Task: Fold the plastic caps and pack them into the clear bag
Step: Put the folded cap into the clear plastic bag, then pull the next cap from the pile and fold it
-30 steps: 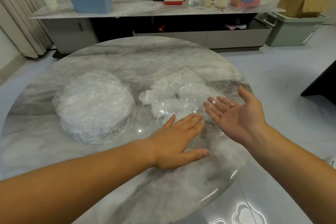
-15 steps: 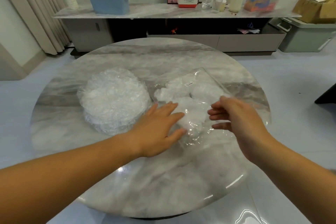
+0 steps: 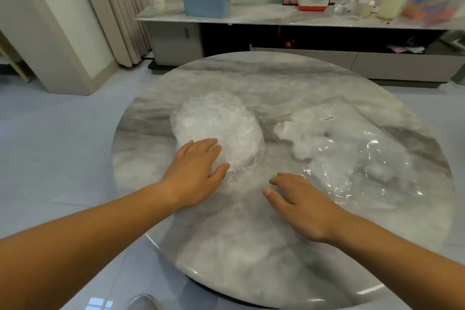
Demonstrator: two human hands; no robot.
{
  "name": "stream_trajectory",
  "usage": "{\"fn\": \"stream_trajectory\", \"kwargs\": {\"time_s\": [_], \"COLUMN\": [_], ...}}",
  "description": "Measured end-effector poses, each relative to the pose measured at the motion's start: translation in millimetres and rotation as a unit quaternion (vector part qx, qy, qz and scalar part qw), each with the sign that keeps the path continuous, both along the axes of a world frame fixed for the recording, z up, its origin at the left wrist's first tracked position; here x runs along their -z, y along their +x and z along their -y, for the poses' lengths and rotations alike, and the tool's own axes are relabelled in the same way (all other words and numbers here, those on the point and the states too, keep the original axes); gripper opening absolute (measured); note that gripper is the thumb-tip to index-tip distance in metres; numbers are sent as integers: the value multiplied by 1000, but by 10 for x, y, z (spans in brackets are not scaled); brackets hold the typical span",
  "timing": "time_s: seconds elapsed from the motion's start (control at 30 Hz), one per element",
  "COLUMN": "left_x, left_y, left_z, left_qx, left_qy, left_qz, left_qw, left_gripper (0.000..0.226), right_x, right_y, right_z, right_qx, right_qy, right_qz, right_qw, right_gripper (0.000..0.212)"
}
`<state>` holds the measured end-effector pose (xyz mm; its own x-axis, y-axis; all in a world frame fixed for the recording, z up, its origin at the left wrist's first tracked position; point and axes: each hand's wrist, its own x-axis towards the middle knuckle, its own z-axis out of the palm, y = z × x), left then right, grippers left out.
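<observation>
From the head camera, we are looking at a job partly done. The clear bag [image 3: 352, 148] is lying on the right of the round surface [image 3: 251, 246] with some folded caps [image 3: 297, 131] already inside it. A thick stack of caps [image 3: 219, 128] is sitting unfolded to its left (most of the work, we judge, is waiting there). Our left hand [image 3: 198, 173] is lying flat, fingers straight, on the stack's near edge. Our right hand [image 3: 302, 199] is spreading loosely over the surface just beside the bag, holding nothing.
</observation>
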<state>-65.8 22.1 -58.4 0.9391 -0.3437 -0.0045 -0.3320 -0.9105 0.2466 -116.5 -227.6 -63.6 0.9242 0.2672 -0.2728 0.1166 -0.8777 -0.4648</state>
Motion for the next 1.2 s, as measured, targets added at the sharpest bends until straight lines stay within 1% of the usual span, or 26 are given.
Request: {"fn": "stream_trajectory", "kwargs": {"time_s": [0.07,0.17,0.27,0.3,0.4,0.47,0.57,0.63,0.7,0.77,0.83,0.9,0.97,1.0,1.1,1.2], "left_x": [-2,-13,-20,-17,-5,-7,-33,-67,-108,-134,-85,12,109,148,196,207], "left_y": [2,-2,-11,-13,-5,-17,-48,-96,-217,-409,-620,-810,-917,-948,-935,-892], "left_z": [-42,-90,-117,-124,-130,-111,-62,-37,-33,-24,-3,-1,-15,-23,-56,-46], "left_qx": [6,7,1,-3,-12,-14,-1,39,117,190,246,288,319,324,313,306], "left_qy": [-20,-58,-92,-93,-70,-53,-51,-42,-12,7,5,10,14,8,-33,-48], "left_qz": [11,16,5,2,4,15,40,63,95,101,53,-1,-26,-37,-80,-102], "left_qw": [1000,998,996,996,997,998,998,996,989,977,968,958,947,945,946,945], "left_gripper": [60,63,50,49,58,62,63,63,58,55,56,59,59,60,61,64], "right_x": [31,-2,-67,-85,-103,-109,-124,-152,-206,-236,-193,-98,2,39,75,85], "right_y": [45,64,27,7,-47,-61,-73,-91,-132,-190,-300,-436,-570,-637,-755,-796], "right_z": [48,69,22,7,-19,-12,10,27,50,100,180,244,300,323,358,358], "right_qx": [7,23,16,9,-18,-30,-32,-24,-43,-114,-183,-230,-247,-247,-220,-211], "right_qy": [-10,-3,14,22,34,38,52,87,118,105,64,27,20,34,88,85], "right_qz": [14,32,68,73,72,76,92,104,136,193,213,177,113,88,51,20], "right_qw": [1000,999,997,997,997,996,994,990,983,969,957,957,962,965,970,974], "right_gripper": [59,53,48,47,46,45,46,50,51,47,47,55,65,66,62,65]}}
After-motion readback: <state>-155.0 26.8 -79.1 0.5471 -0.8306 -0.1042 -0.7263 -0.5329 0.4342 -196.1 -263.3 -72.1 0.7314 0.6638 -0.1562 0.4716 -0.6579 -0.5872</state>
